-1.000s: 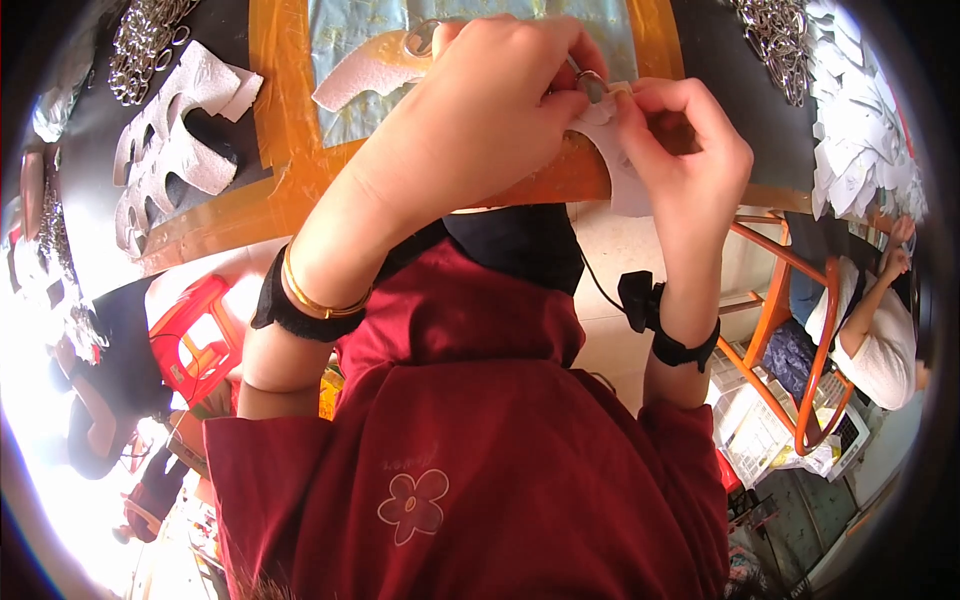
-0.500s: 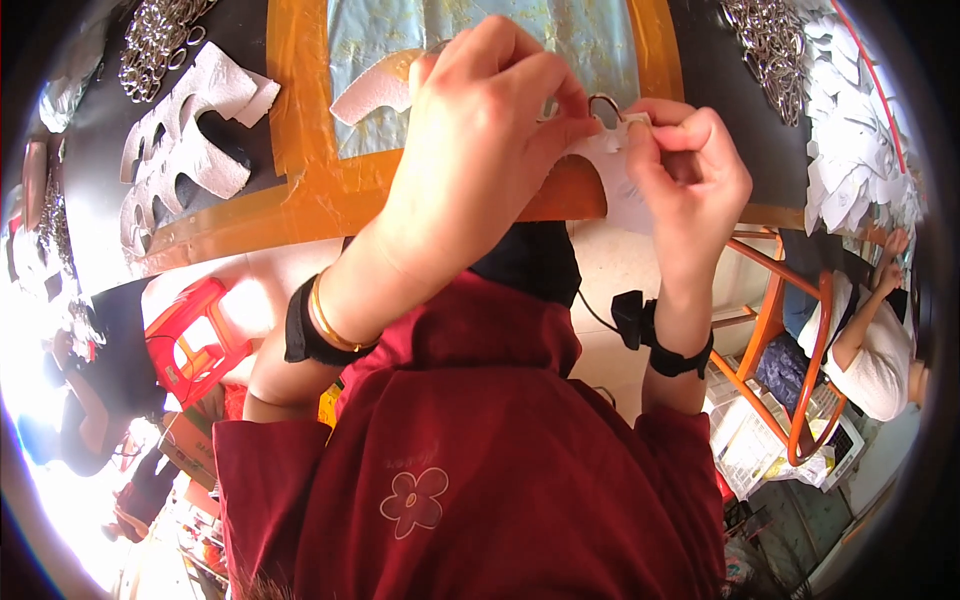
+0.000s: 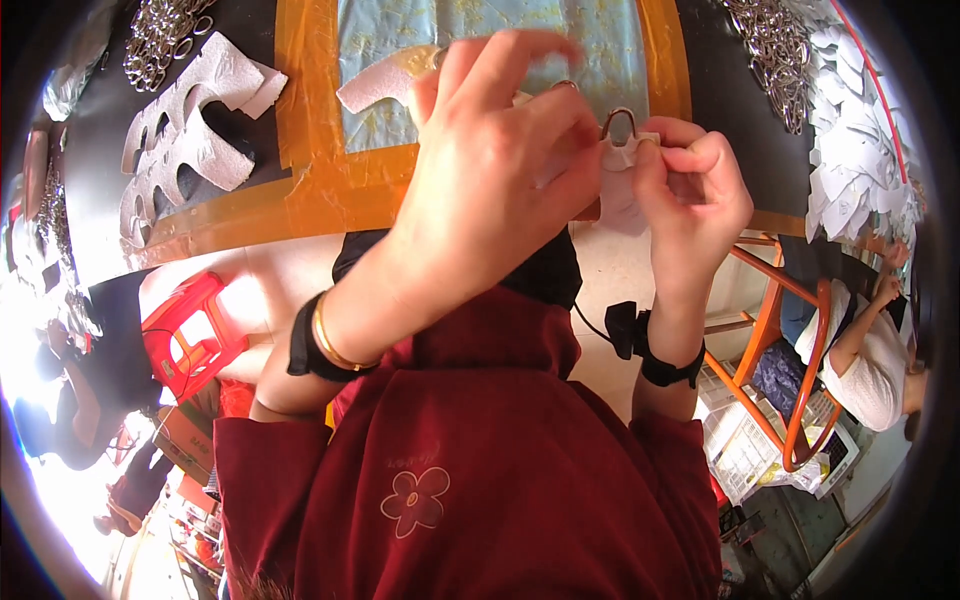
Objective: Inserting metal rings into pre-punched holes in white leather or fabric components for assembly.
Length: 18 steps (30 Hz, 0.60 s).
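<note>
A white arch-cut piece of sheet material (image 3: 622, 205) is held over the table's near edge. My right hand (image 3: 690, 185) pinches its upper right corner between thumb and bent fingers. A silver metal ring (image 3: 620, 112) stands up at the piece's top edge, between my two hands. My left hand (image 3: 500, 150) is curled at the left part of the piece, thumb and fingers closed around it, with one finger raised and blurred; the hand covers much of the piece. Beyond it, another curved white piece (image 3: 385, 82) lies on the blue patterned sheet (image 3: 400, 25).
Orange-brown tape (image 3: 340, 190) borders the sheet. On the left are arch-cut white pieces (image 3: 190, 140) and a heap of metal rings (image 3: 160, 45); on the right, more rings (image 3: 770, 50) and stacked white pieces (image 3: 850, 130). A red stool (image 3: 195, 330), an orange-framed chair (image 3: 800, 380) and co-workers flank me.
One finger of my left hand has lifted off, and its thumb has moved lower. The ring shows more fully now. My right hand keeps its pinch.
</note>
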{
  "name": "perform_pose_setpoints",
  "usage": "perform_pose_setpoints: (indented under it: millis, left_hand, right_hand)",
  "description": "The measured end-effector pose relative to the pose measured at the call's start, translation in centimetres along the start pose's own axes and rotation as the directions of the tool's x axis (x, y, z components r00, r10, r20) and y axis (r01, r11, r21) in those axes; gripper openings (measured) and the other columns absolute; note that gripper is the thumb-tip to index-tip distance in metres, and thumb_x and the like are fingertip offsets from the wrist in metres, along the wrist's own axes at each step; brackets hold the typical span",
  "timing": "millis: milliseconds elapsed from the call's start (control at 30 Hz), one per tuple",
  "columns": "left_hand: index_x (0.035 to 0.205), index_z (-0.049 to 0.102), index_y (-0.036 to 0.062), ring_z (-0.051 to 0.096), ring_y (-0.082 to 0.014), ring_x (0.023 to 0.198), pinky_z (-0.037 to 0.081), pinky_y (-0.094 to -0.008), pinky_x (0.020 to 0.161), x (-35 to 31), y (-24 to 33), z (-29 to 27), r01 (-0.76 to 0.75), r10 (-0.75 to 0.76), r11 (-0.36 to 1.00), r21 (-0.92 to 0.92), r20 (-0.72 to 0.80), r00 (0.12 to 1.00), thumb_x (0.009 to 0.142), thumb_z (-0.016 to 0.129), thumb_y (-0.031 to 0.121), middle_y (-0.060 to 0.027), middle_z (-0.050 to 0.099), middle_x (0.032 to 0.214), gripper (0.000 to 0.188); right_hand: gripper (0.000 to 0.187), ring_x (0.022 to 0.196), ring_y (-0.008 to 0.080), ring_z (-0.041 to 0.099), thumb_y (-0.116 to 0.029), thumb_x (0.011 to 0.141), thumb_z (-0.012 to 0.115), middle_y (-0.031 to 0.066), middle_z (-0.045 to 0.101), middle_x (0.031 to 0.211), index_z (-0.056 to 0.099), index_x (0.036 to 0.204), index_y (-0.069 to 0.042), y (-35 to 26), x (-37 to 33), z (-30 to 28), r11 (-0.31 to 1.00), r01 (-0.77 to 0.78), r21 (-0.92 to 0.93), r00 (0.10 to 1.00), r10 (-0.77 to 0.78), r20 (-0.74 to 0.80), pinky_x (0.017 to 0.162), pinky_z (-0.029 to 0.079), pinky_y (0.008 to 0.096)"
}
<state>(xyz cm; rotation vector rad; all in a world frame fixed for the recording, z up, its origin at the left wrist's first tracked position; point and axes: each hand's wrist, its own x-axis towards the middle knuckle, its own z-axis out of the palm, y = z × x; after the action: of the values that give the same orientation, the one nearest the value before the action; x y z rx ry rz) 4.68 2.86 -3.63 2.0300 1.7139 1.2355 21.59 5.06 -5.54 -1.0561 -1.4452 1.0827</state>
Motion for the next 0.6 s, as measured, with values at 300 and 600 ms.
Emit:
perform_pose_setpoints:
  millis: [300,600]
  left_hand:
    - [0.074,0.062,0.0047,0.062,-0.0211,0.084,0.043,-0.0344,0.083,1.2,-0.7,-2.9,0.055,0.002,0.986,-0.16,0.334,0.942,0.07,0.07,0.007,-0.0048,0.067,0.082,0.009]
    - [0.068,0.056,0.002,0.058,-0.0145,0.081,0.045,-0.0277,0.077,0.1,-1.5,-2.8,0.387,-0.126,0.715,-0.582,0.438,0.89,0.072,0.064,-0.008,-0.005,0.061,0.081,0.013]
  right_hand:
    - [0.019,0.08,0.0083,0.058,0.013,0.078,0.062,0.0109,0.063,0.089,0.049,0.082,0.0,-1.2,0.2,-0.1,0.973,-0.092,0.212,0.989,0.065,0.13,0.075,0.049,0.0228]
    - [0.024,0.081,0.0073,0.055,0.009,0.08,0.059,0.0039,0.056,0.087,0.047,0.095,-0.007,-1.8,0.6,-0.5,0.854,-0.352,0.384,0.917,0.23,0.327,0.073,0.046,0.0212]
